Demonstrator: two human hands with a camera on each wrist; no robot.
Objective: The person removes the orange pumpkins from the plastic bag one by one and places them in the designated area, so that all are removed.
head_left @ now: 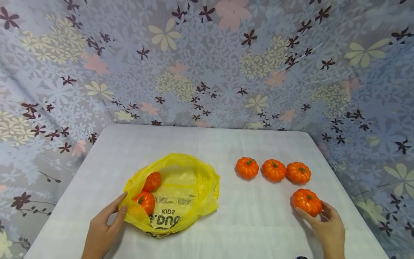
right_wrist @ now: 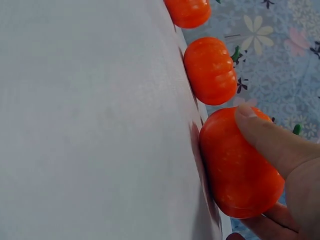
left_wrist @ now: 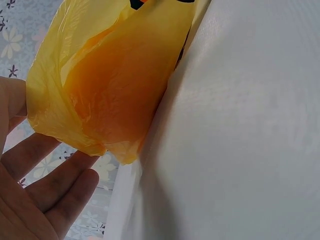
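A yellow plastic bag (head_left: 207, 187) lies with its mouth spread wide on the left half of the table, printed with dark lettering. Two orange toy pumpkins, one with a green stem (head_left: 145, 202) and one behind it (head_left: 152, 181), sit inside at its left. My left hand (head_left: 105, 225) pinches the bag's left rim between thumb and fingers; in the left wrist view, orange shows through the thin plastic (left_wrist: 117, 90). Over on the right, my right hand (head_left: 328, 223) grips another pumpkin (head_left: 307, 202), its thumb (right_wrist: 247, 112) pressed on the side.
Three more pumpkins, a left one (head_left: 247, 168), a middle one (head_left: 274, 170) and a right one (head_left: 298, 172), stand in a row beyond the right hand. A white cloth (head_left: 245, 230) covers the table. Flowered fabric (head_left: 207, 72) hangs behind and along both sides. A small dark object (head_left: 302, 257) shows at the front edge.
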